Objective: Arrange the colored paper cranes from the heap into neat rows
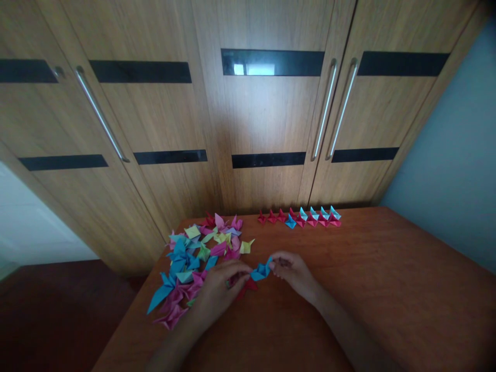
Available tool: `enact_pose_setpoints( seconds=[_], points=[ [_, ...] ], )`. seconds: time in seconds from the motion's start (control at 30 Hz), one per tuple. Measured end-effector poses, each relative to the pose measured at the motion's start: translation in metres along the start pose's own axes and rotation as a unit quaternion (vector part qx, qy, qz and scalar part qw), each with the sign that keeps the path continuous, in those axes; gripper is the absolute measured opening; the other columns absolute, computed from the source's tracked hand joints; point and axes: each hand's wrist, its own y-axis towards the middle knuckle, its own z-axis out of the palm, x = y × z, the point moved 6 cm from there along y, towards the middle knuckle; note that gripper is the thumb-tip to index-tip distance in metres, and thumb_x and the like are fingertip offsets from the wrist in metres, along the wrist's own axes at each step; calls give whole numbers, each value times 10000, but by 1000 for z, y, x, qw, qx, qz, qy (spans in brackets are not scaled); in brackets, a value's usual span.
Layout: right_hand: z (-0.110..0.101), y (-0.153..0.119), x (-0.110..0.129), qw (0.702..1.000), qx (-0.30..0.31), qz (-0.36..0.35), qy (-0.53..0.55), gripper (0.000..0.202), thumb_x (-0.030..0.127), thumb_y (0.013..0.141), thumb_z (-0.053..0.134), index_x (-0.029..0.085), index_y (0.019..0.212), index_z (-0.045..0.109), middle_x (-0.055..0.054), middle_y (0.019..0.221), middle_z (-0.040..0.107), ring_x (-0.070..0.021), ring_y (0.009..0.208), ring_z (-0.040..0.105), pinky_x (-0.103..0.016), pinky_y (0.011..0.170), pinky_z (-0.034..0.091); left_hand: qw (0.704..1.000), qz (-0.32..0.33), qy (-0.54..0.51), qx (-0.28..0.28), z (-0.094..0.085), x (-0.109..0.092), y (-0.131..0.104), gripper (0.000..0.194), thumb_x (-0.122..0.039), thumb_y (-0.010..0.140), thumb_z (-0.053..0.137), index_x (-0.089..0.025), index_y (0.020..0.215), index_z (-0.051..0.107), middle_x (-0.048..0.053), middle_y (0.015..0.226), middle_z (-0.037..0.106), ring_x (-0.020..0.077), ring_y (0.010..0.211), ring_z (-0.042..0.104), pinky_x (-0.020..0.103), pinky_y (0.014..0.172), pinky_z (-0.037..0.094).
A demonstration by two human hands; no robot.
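Between my two hands, just above the table, is a blue origami crane. My left hand pinches its left tip between thumb and fingers. On the other side my right hand grips the raised right tip with closed fingertips. A red folded paper piece lies partly hidden beside my left hand. To the left spreads a heap of folded paper cranes in blue, pink, yellow and green. Farther back, small red, blue and pale blue folded pieces stand in neat rows.
The brown wooden table reaches to a wooden wardrobe with dark strips and long metal handles. A blue-grey wall rises on the right. Dark red floor shows past the table's left edge.
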Motion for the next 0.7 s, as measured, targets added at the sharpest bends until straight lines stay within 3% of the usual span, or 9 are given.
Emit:
enact_pose_setpoints(
  seconds=[0.13,0.23,0.33,0.4,0.5,0.6,0.7],
  points=[
    [-4,0,-2,999,4,24,25,320,496,763,628,178,794,628,33,603,546,-86,548,476,-204,531,383,999,15,-24,40,4,-7,6,146,-155,845,569,-235,896,680,-6,843,699,128,780,633,214,721,479],
    [-11,3,-5,999,-7,37,34,340,506,779,597,180,868,640,16,639,582,-94,558,497,-207,525,392,999,31,-24,34,6,-8,14,124,-185,855,575,-225,898,683,2,848,702,126,772,636,213,710,478],
    [-27,8,-15,997,-57,48,16,319,467,810,549,181,917,641,16,631,575,-96,525,487,-206,486,370,999,49,-7,15,12,-7,29,118,-178,846,586,-220,904,680,3,867,704,128,784,637,220,722,473],
    [-42,10,-22,992,-111,49,-39,278,425,815,525,183,886,641,17,610,570,-109,513,492,-217,482,374,998,57,23,0,19,-5,44,131,-150,837,585,-218,901,677,-1,870,705,129,793,636,225,734,466],
    [-59,10,-26,965,-161,34,-205,180,301,805,505,202,846,650,-1,662,621,-144,598,560,-245,569,415,993,61,99,3,35,-1,74,147,-129,831,576,-214,905,671,3,898,703,135,823,634,231,761,455],
    [-63,9,-27,923,-151,40,-350,192,206,801,487,225,857,670,-11,768,679,-157,711,605,-249,661,417,984,43,170,28,55,6,107,169,-109,824,556,-204,908,669,17,919,697,149,858,627,236,773,449],
    [-61,9,-28,905,-132,63,-399,204,197,814,487,244,877,676,-1,812,697,-154,765,623,-232,682,407,980,29,192,40,74,14,135,162,-124,837,529,-198,865,671,29,884,688,162,847,621,251,769,449]
  ],
)
